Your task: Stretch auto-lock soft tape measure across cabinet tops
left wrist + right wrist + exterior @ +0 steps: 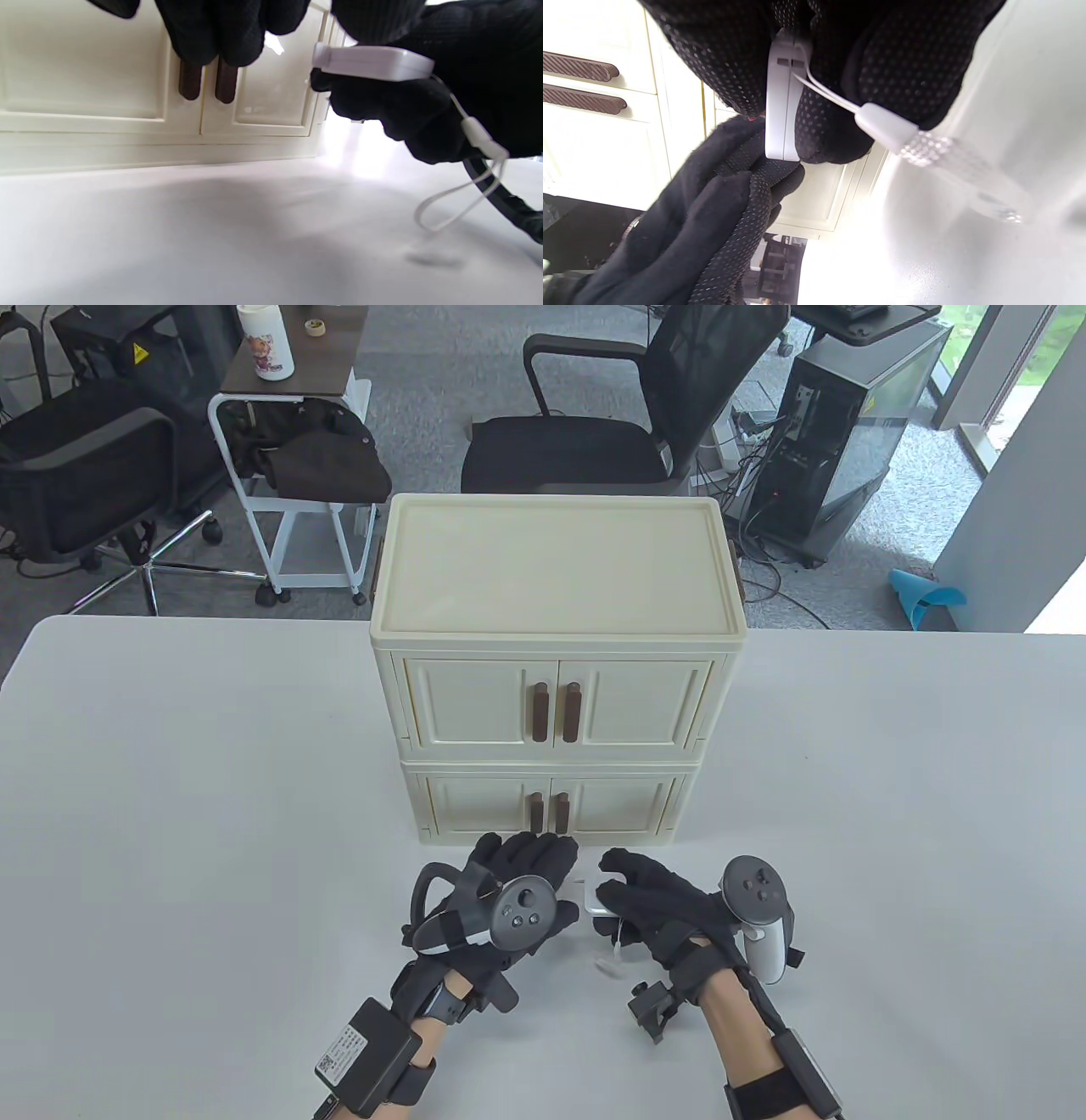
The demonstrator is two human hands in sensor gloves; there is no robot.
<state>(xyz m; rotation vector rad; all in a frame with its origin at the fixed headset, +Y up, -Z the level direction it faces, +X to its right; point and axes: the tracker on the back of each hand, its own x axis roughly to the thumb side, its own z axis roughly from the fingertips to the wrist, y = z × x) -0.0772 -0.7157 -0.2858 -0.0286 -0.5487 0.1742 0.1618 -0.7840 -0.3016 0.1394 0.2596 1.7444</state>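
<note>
The white tape measure case [594, 899] is held off the table in my right hand [657, 899], just in front of the cream two-tier cabinet [556, 560]. In the right wrist view my fingers [712, 63] grip the case [780, 106] on both flat sides, and its white lanyard [886, 125] hangs free. My left hand [526, 869] is close on the left, fingers extended. Its fingertips [772, 173] touch the case's end without gripping it. In the left wrist view the case [373, 63] has its tab end free, and no tape is pulled out.
The cabinet's lower doors with brown handles [208, 82] stand right behind both hands. The white table [170, 814] spreads to both sides. Office chairs [628, 407] and a trolley [288, 432] stand beyond the table's far edge.
</note>
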